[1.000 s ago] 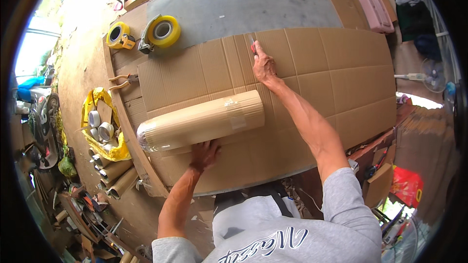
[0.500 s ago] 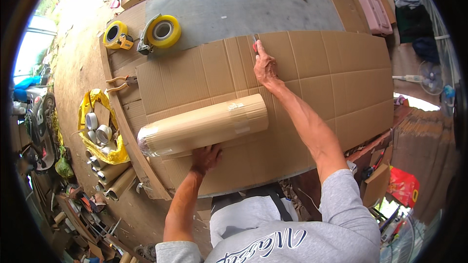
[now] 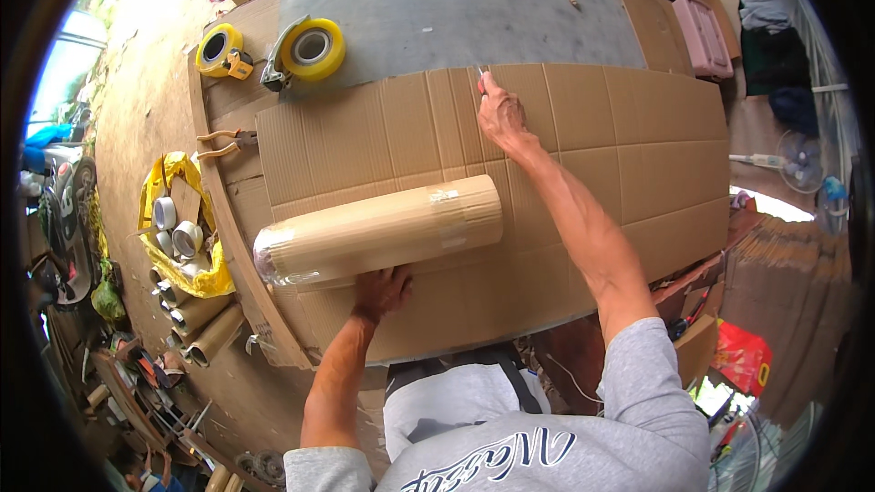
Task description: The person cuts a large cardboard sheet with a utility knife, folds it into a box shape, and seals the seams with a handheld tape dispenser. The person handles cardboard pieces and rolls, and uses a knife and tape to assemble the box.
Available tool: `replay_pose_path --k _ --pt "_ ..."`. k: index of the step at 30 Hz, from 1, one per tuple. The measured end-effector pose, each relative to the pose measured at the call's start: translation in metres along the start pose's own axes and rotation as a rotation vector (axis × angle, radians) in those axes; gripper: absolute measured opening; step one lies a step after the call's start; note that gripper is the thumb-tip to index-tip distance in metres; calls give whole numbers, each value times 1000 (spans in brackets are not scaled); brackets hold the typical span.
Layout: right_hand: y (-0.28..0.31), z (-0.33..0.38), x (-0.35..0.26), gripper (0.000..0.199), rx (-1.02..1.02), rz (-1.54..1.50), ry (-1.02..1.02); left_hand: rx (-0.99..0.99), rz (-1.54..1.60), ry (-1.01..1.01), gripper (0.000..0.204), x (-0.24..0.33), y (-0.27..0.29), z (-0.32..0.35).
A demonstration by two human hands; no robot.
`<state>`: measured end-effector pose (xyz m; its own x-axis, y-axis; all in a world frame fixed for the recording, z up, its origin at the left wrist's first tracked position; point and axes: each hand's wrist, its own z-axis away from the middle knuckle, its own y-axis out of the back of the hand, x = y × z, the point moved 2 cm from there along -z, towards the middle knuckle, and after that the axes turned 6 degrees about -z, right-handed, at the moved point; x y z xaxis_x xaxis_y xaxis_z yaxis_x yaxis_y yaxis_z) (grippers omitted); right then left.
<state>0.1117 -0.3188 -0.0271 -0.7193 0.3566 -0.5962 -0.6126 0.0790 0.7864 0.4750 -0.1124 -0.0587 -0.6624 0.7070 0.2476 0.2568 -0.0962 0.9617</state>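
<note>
Hands apart: left hand point(image 3: 381, 290) pressed against cardboard roll point(image 3: 378, 230); right hand point(image 3: 500, 115) grips cutter point(image 3: 480, 73) on cardboard sheet point(image 3: 638, 155).

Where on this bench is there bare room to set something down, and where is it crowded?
Bare: the grey tabletop beyond the flat cardboard sheet, between the yellow tape rolls and the pink box; also the sheet's right half, past the right hand. Crowded: the left edge, with pliers, and around the wrapped roll by the left hand.

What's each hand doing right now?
Left hand: open, palm pressed against the wrapped cardboard roll.
Right hand: closed on a small blade-like tool at the flat cardboard sheet.
</note>
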Motion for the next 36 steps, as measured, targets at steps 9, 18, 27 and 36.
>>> replay_pose_path --k 9,18,27,36 --pt "25 -38 -10 23 -207 97 -57 37 -3 -5 48 -2 -2 1" --pt "26 -26 -11 23 -218 134 14 16 58 10 42 1 7 -3" --pt "32 -17 -20 26 -274 170 -26 8 50 25 49 1 7 -2" --pt "38 -6 -14 28 -303 138 -50 0 65 8 48 2 13 -7"
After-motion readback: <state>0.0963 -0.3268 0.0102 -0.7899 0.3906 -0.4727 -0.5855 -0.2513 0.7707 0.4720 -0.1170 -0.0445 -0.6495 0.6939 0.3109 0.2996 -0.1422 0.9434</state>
